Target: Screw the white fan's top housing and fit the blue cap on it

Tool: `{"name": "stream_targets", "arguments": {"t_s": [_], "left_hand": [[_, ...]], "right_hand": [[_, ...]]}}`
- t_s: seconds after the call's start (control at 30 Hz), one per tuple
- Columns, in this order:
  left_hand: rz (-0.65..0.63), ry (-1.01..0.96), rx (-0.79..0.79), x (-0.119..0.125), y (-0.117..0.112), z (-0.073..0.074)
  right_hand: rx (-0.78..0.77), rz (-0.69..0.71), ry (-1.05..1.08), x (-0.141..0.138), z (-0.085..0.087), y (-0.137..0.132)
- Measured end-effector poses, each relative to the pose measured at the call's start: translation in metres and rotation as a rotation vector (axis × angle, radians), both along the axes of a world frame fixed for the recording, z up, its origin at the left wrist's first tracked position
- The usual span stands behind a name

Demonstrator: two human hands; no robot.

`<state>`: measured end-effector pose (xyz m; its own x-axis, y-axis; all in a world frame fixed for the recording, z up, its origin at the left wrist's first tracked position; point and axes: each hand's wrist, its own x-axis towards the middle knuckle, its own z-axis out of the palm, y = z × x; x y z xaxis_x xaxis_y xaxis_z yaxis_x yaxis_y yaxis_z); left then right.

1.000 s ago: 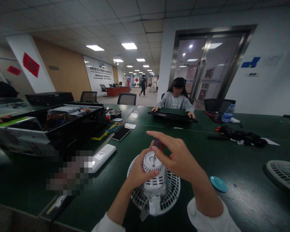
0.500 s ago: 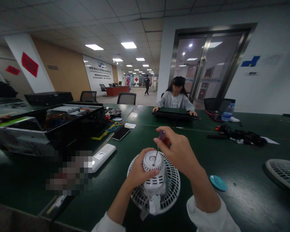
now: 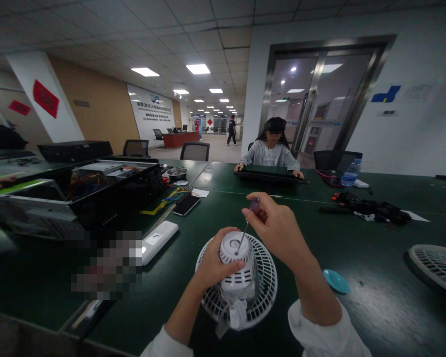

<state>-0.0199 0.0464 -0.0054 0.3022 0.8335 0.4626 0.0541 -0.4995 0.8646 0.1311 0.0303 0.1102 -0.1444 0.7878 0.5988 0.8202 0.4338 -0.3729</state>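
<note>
A white electric fan's motor housing (image 3: pixel 238 277) stands upright, back end up, over its round white grille (image 3: pixel 265 297) on the green table. My left hand (image 3: pixel 215 260) is wrapped round the housing's left side, thumb across its front. Above and to the right, my right hand (image 3: pixel 273 220) is closed on the purple handle of a screwdriver (image 3: pixel 244 232). The thin shaft slants down to the left, and its tip meets a small hole in the top of the housing. A bundled white cord (image 3: pixel 238 315) hangs at the near side of the housing.
A turquoise disc (image 3: pixel 336 281) lies right of the fan, and another white grille (image 3: pixel 436 265) at the far right. To the left are a white power strip-like box (image 3: pixel 159 242), a phone (image 3: pixel 187 205) and an open computer case (image 3: pixel 115 188). Across sits a person holding a black panel (image 3: pixel 271 175).
My right hand and the screwdriver handle have shifted slightly to the right, so the shaft leans more. My left hand and the fan have stayed in place.
</note>
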Motion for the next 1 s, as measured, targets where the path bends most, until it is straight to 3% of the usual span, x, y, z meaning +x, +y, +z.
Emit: {"name": "stream_targets", "arguments": {"t_s": [0.47, 0.63, 0.8, 1.0], "left_hand": [[0.008, 0.017, 0.001, 0.000, 0.000, 0.001], [0.000, 0.016, 0.021, 0.000, 0.000, 0.001], [-0.001, 0.003, 0.020, 0.000, 0.001, -0.001], [-0.009, 0.009, 0.017, -0.001, 0.001, -0.002]], "right_hand": [[0.033, 0.007, 0.017, 0.005, 0.000, 0.000], [0.101, -0.084, 0.129, 0.021, -0.002, 0.011], [-0.121, -0.286, 0.020, 0.050, -0.017, 0.048], [-0.436, -0.311, -0.124, 0.074, -0.061, 0.088]]}}
